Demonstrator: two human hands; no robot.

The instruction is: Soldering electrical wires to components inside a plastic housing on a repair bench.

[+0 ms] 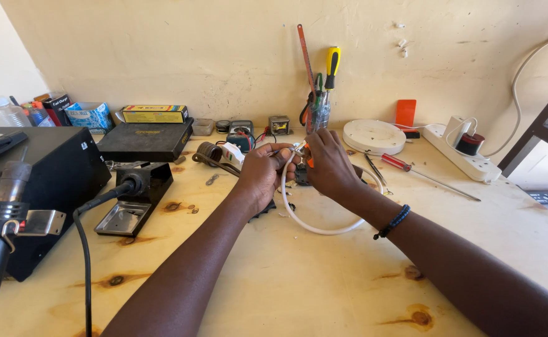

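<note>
Fingers of left hand (262, 171) and right hand (327, 163) pinch together on white cable (311, 226) end, probably stripped; cable loops down toward viewer from between both hands, over wooden bench (299, 281).

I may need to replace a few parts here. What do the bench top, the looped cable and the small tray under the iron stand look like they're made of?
Bench top: bare plywood, by its pale grain and dark knots. Cable: white plastic sheathing, smooth, bending freely. Tray: probably sheet metal, grey with a dull shine.
</note>
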